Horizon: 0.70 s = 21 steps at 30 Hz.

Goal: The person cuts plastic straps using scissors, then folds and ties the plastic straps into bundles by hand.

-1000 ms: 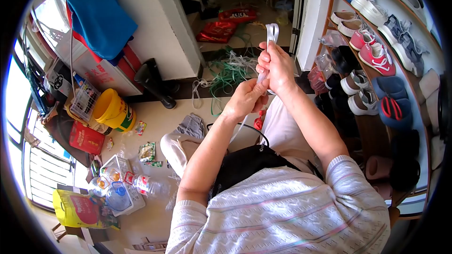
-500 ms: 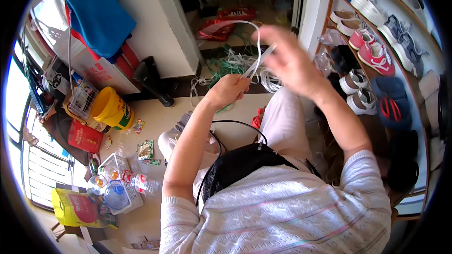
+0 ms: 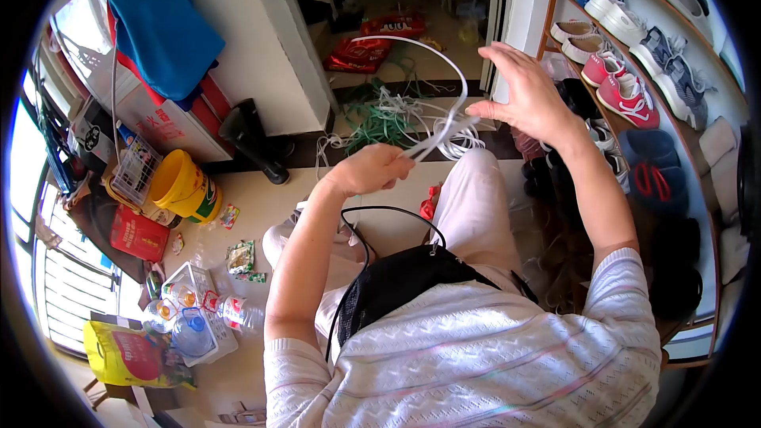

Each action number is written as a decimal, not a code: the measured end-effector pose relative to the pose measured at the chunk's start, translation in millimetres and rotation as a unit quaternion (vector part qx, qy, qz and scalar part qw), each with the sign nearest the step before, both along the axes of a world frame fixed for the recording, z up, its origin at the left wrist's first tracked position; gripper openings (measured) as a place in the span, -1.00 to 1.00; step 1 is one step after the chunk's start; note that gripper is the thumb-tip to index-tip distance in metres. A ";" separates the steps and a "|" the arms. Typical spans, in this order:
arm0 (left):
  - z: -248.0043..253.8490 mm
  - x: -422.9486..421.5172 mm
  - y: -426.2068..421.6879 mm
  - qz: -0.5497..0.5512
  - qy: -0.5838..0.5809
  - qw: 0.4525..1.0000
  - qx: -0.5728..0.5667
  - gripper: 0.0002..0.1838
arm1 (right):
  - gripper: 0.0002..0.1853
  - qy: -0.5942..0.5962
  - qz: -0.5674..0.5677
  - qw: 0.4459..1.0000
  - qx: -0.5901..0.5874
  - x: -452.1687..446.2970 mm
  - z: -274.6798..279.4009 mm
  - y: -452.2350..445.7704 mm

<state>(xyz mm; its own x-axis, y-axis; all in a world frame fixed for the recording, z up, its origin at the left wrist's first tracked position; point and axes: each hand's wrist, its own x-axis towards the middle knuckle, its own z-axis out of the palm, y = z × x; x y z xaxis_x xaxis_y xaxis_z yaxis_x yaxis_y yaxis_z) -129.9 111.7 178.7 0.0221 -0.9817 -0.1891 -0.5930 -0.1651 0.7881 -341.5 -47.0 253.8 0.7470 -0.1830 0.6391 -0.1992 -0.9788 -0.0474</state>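
My left hand [image 3: 371, 168] is closed around a white plastic strap [image 3: 449, 128], and its strands stick out to the right of the fist. One end of the strap curls up and over to the left in a wide loop. Close by the strap's right side is my right hand [image 3: 529, 101], thumb and fingers spread; whether the thumb touches the strap I cannot tell. Beyond both hands, a tangle of green strapping [image 3: 379, 120] and more white strands lies on the floor by the doorway.
Shoes fill a rack [image 3: 555, 12] on the right. At left stand black rubber boots [image 3: 252, 143], a yellow bucket [image 3: 181, 182] and a white basket [image 3: 226, 342] with plastic bottles. Red bags [image 3: 357, 55] lie past the doorway. A black cord [image 3: 388, 208] crosses my lap.
My right hand has moved right and slightly down from the strap, its fingers spreading. The strap's loop has swung out wider to the right. My left hand keeps its hold, slightly lower.
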 end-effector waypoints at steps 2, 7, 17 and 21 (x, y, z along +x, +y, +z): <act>-1.0 -7.3 -3.2 -0.021 -0.030 0.999 0.000 -0.64 | 0.03 0.085 0.034 0.983 0.160 10.3 -0.1 -18.5; -0.2 -18.4 -3.6 -0.077 -0.100 0.992 0.017 -0.62 | 0.08 0.180 0.143 0.944 0.238 41.9 -14.4 5.1; 10.9 1.0 1.7 -0.078 -0.072 0.994 -0.005 -0.62 | -0.50 0.249 0.073 0.962 0.087 26.3 -70.2 18.7; 7.3 3.9 0.2 -0.074 -0.018 0.997 0.013 -0.63 | -0.71 0.193 0.108 0.975 0.024 18.9 -77.9 12.4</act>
<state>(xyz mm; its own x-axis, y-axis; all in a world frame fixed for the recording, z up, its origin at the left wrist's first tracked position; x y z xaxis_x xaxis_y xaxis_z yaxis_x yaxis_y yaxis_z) -126.0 111.9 186.0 -0.1148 -0.9695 -0.2164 -0.6408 -0.0942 0.7619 -322.5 -34.6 175.9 0.9548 -0.0186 0.2966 -0.0018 -0.9984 -0.0568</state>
